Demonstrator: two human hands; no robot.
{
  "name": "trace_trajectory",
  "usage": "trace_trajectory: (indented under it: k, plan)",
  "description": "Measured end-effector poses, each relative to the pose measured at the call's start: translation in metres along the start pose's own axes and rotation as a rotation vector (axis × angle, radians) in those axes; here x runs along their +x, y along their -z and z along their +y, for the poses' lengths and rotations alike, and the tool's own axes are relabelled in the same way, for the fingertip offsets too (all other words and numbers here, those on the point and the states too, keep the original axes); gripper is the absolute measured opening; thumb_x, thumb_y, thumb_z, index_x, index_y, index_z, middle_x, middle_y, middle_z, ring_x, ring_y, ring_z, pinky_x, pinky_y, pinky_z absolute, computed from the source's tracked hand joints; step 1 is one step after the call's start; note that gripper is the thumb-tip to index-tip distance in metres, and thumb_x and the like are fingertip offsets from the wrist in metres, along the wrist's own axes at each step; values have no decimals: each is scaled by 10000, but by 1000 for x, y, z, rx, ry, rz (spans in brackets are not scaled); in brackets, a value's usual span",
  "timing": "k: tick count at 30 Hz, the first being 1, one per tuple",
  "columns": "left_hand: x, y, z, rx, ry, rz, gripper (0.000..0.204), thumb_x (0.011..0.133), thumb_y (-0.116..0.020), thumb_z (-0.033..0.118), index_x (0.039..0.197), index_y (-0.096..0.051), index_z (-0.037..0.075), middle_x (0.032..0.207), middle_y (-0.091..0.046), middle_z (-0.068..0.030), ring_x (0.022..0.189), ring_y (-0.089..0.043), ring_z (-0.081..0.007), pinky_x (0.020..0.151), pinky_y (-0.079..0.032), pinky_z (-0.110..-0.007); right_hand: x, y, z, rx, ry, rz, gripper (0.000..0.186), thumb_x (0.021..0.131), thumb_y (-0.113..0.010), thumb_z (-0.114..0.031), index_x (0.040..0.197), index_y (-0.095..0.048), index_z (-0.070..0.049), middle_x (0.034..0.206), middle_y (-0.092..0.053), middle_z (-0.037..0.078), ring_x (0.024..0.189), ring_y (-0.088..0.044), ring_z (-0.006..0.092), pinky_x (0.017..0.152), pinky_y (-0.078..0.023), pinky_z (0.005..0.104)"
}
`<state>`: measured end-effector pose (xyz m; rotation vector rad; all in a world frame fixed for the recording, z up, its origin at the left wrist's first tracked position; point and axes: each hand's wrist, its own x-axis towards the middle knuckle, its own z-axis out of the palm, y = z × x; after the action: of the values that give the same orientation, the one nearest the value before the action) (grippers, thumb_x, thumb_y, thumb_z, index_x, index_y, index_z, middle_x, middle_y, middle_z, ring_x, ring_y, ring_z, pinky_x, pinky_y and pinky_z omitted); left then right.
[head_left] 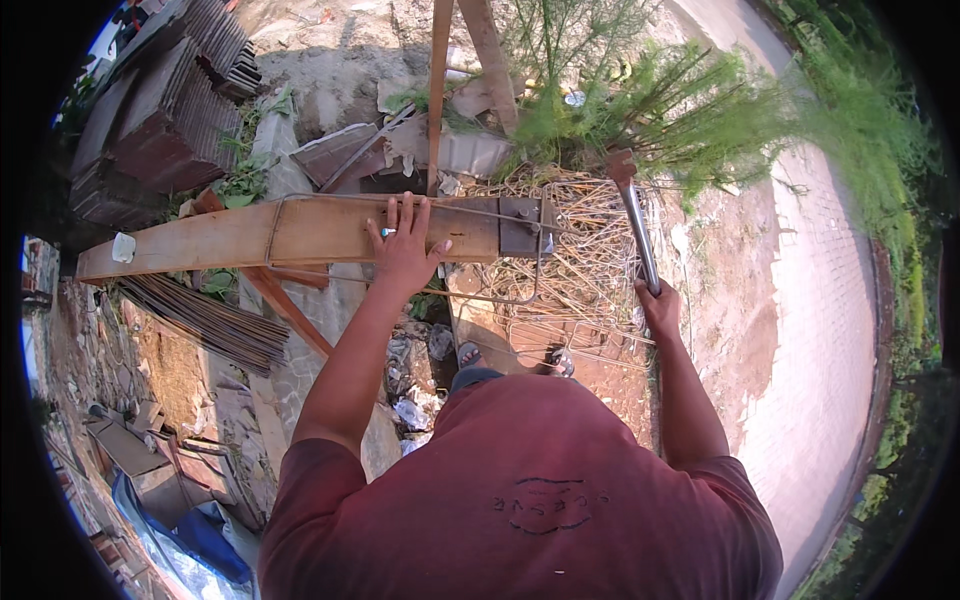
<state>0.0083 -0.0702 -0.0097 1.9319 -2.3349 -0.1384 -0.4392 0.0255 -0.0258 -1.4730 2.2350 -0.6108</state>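
The maroon shirt (520, 470) was nearest; the spread left hand (404, 250) needed to steady the plank (335, 232), the right hand (659, 308) gripping a metal-handled tool (637, 222).

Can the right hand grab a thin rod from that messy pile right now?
Probably not: the right hand is wrapped around the metal tool, so its grip is taken, though much of the rod pile looks uncovered.

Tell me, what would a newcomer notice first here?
The wooden beam across the upper left and middle, with the left hand spread on it. To its right, the right hand grips a metal bar by its lower end. Between beam and bar lies a tangle of thin rods.
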Motion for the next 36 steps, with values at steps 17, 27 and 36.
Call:
trace_trajectory:
  k: [17,27,36]
  plan:
    - [4,-7,-5,67,-15,31,704,928,-418,530,1476,-215,137,1539,-181,-123,1429,-126,-322,1114,-120,-574,198,66,-13,-623,739,-189,237,672,-686,-269,739,-582,-66,719,-617,166,717,-603,378,643,-477,464]
    - [7,-8,-3,76,-43,58,699,923,-437,518,1472,-228,139,1532,-199,-124,1426,-138,-325,1106,-136,-579,295,37,-81,-528,1259,-114,178,606,-657,-166,715,-534,-97,693,-549,101,757,-559,328,705,-418,413]
    - [7,-9,-3,60,-13,43,707,907,-458,526,1471,-238,163,1535,-198,-106,1432,-131,-302,1111,-118,-576,351,-17,-176,-507,1532,-195,115,744,-666,-139,795,-570,-103,784,-558,49,858,-525,253,800,-424,393]
